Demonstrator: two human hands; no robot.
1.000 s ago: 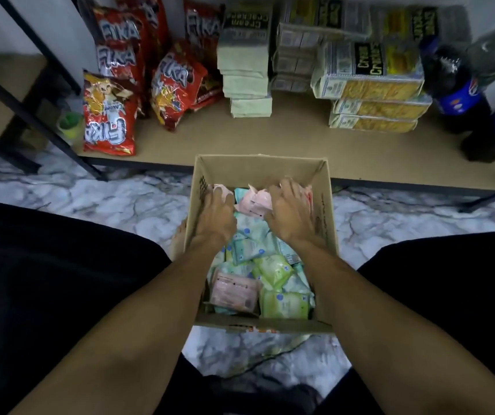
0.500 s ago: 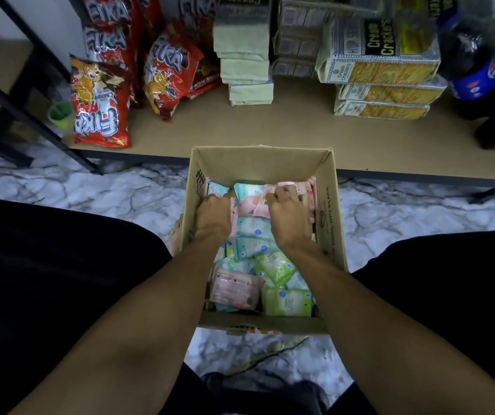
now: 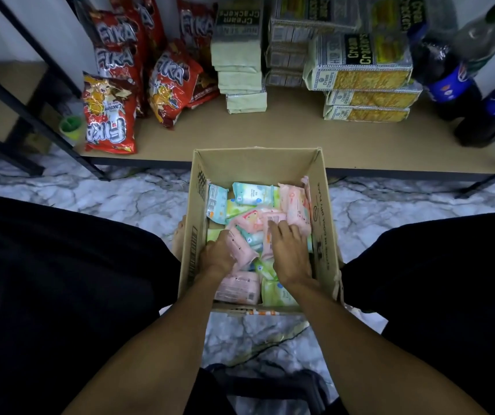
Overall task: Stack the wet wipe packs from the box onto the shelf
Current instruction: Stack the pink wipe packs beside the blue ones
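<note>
Both hands are working close together inside the cardboard box (image 3: 255, 166). Left hand (image 3: 219, 257) is gripping a pink wet wipe pack (image 3: 241, 245), right hand (image 3: 291, 253) is gripping a barcode-up pink pack (image 3: 274, 219). Suggest lifting both flat and stacking them on the bare shelf (image 3: 285, 136) front.

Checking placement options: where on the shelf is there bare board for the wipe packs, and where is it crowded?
Bare board runs along the shelf front, from the red snack bags to the cola bottles, in front of the pale green packs and cream cracker packs. The back is crowded throughout.
</note>
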